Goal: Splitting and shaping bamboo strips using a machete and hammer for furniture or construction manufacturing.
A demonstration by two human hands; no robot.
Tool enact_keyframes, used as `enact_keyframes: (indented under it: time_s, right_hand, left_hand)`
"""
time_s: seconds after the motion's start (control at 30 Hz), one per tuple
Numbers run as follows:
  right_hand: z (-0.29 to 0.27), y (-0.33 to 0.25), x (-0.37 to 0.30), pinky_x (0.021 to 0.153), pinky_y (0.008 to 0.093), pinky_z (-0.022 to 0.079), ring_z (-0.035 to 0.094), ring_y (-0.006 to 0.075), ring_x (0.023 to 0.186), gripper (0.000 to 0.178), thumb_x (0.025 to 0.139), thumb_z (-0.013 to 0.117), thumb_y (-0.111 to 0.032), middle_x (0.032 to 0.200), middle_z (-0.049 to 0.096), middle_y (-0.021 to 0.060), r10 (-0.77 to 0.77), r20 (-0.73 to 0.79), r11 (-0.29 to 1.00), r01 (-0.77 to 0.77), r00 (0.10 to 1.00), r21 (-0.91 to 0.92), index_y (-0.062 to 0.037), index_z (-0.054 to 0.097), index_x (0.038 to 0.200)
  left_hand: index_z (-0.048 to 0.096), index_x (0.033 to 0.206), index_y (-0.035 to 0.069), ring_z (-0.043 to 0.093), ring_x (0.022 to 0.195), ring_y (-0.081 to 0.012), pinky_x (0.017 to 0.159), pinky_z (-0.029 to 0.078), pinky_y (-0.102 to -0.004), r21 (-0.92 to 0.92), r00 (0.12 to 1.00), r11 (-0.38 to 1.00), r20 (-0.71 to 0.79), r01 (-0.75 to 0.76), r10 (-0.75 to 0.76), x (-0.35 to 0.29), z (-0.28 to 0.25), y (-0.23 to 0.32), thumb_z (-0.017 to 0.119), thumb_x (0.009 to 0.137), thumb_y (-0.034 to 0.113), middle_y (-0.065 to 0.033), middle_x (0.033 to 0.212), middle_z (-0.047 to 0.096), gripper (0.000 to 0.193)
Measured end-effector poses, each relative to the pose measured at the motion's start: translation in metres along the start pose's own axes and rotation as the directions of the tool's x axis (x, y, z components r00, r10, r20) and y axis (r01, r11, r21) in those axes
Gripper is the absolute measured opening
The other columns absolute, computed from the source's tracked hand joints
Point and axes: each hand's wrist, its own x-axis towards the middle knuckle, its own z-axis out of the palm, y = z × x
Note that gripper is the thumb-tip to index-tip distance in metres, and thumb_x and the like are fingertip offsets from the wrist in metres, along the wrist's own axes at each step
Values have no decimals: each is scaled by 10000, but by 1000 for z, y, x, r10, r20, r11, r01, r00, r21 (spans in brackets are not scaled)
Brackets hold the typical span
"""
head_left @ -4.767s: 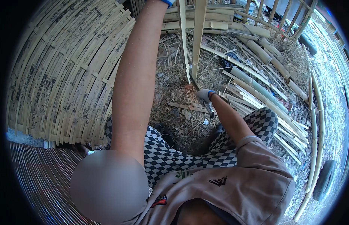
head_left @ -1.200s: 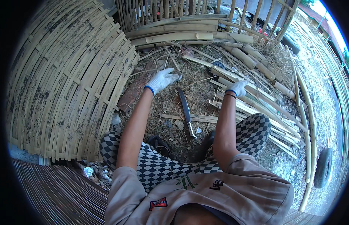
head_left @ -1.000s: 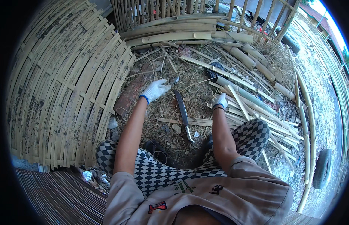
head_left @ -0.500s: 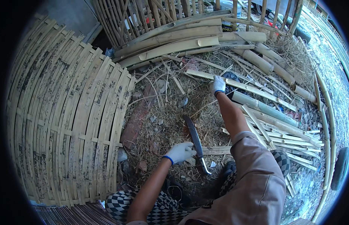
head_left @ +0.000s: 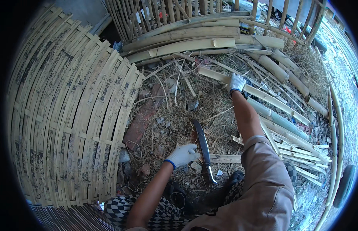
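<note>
My right hand (head_left: 236, 83), in a white glove with a blue cuff, reaches forward and is closed round a long split bamboo strip (head_left: 277, 99). The strip slants from the middle of the ground down to the right, its pale side facing up. Lower down, my left hand (head_left: 183, 155), gloved the same way, hovers with loosely bent fingers apart and nothing in them. Just right of its fingertips lies a machete (head_left: 203, 144) with a dark blade, its handle toward me. A flat bamboo piece (head_left: 225, 159) lies beyond the machete.
A woven bamboo panel (head_left: 75, 115) fills the left side. Split bamboo lengths (head_left: 194, 37) are stacked at the back before a bamboo fence (head_left: 167, 11). At right lie a greenish bamboo pole (head_left: 279, 119) and several cut strips (head_left: 302, 156). A reddish block (head_left: 144, 119) lies beside the panel.
The view has turned slightly to the left. My right hand has shifted a little on the bamboo strip, which shows more of its pale face. My left hand stays beside the machete.
</note>
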Motion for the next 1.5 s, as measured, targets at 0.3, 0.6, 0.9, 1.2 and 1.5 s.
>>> enact_keyframes:
  time_s: [0.3,0.6,0.9,1.2,1.5]
  right_hand:
    - [-179,-50,-38,858,479,467,611,361,1034,499,730,741,-116,1082,635,149,-200,-569,903,376,798,210,-193,646,1214]
    - [-459,-156,-187,852,486,526,640,397,991,503,745,762,-174,1068,638,194,-160,-899,450,841,408,301,-111,609,1220]
    - [-518,-183,-257,954,421,519,647,321,1104,704,790,827,-251,1206,638,194,-176,-940,168,950,292,263,-30,518,1383]
    - [-144,-81,-342,1009,472,507,595,429,1212,1049,663,854,-589,1325,571,314,-317,277,837,130,907,532,47,453,1394]
    - [-11,-15,-434,869,443,574,681,341,1079,317,946,605,-216,1178,609,175,-173,343,969,98,923,225,-57,568,1218]
  left_hand:
    - [548,1399,22,677,1136,-287,954,544,-388,-35,878,925,-329,-379,347,-42,-44,83,742,894,355,-184,1231,694,635]
    - [339,1483,-94,535,1309,-315,1071,456,-392,132,38,420,-926,-898,374,-202,-182,188,783,886,366,-320,1444,477,875]
    - [641,1076,13,663,768,-189,719,560,-336,103,-82,7,-826,-995,558,-322,-257,297,560,1048,225,-85,862,679,229]
    - [612,1043,17,640,652,-150,615,597,-328,237,-137,93,-793,-967,593,-292,-281,272,529,1059,272,-65,787,656,268]
    - [633,962,18,636,608,-218,556,560,-392,-13,88,143,-844,-990,529,-267,-285,262,578,1041,212,-91,763,651,216]
